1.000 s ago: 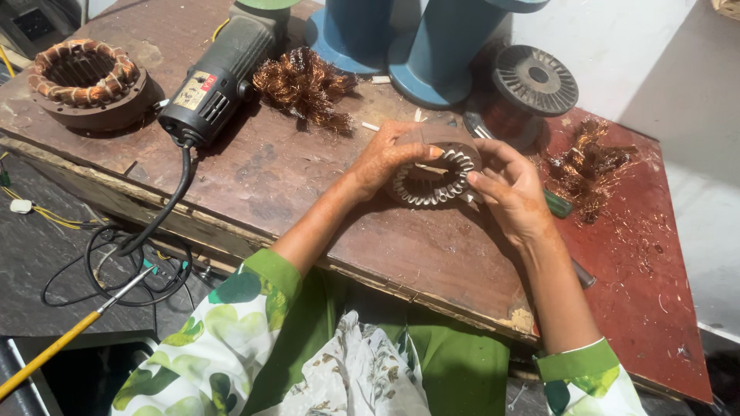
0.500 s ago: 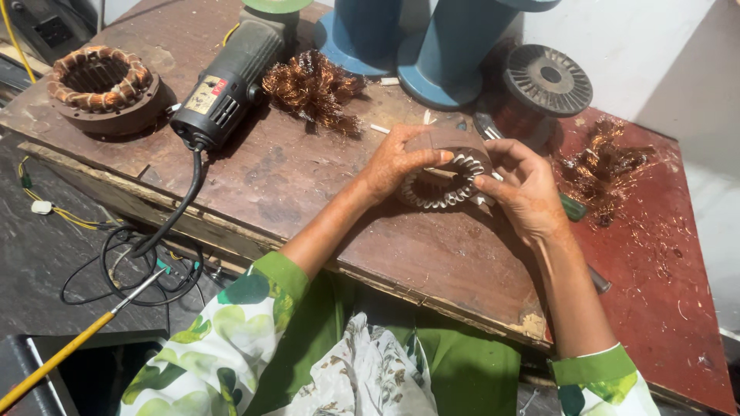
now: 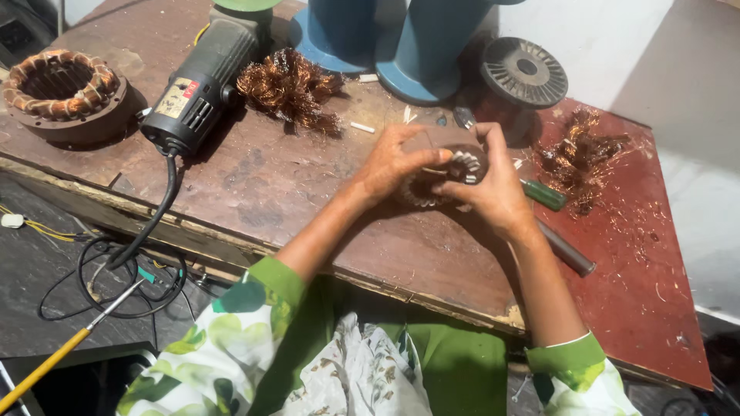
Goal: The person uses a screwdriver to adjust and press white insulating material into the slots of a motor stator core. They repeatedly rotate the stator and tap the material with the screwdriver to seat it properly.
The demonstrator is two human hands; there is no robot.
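Both my hands are wrapped around the metal ring (image 3: 451, 173), a toothed motor core, and I'm holding it just above the middle of the wooden table (image 3: 308, 192). My left hand (image 3: 393, 158) grips it from the near-left side, thumb laid over the top. My right hand (image 3: 493, 189) clamps the right side, fingers curled over the rim. The ring is tilted, and my fingers hide most of it.

Just past my right hand lies a green-handled tool (image 3: 543, 194), and a dark metal rod (image 3: 566, 248) runs out from under my wrist toward the red part of the top. A heap of torn copper wire (image 3: 578, 154) sits to the right there, with loose strands scattered around it. Another copper tangle (image 3: 291, 88) lies to the far left of my hands, beside the grinder (image 3: 204, 81), whose black cord (image 3: 146, 231) drops off the table edge. At the far left corner sits a wound coil ring (image 3: 62, 92). Behind the ring stands a dark spool (image 3: 524, 73), and two blue stands (image 3: 385, 38) rise at the back.
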